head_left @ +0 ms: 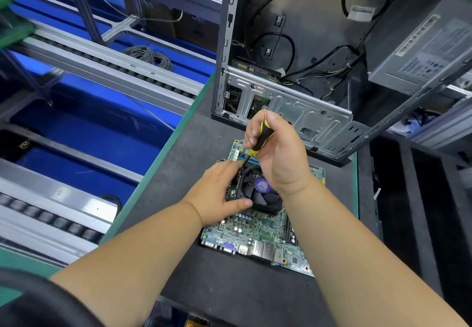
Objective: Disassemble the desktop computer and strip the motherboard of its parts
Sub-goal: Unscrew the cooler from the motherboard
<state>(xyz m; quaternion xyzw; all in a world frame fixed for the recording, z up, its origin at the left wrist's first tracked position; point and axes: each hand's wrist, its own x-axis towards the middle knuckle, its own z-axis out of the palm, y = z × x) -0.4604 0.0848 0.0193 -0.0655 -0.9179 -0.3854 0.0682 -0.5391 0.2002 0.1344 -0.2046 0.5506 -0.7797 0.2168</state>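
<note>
While the left hand pressed the cooler fan to steady the motherboard on the tabletop, the right hand fingers gripped the screwdriver upright, apparently over a fan screw.

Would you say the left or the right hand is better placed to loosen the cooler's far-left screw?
Right. The right hand already grips the screwdriver, its shaft angled down at the cooler fan's far-left corner, while the left hand steadies the fan on the motherboard.
</note>
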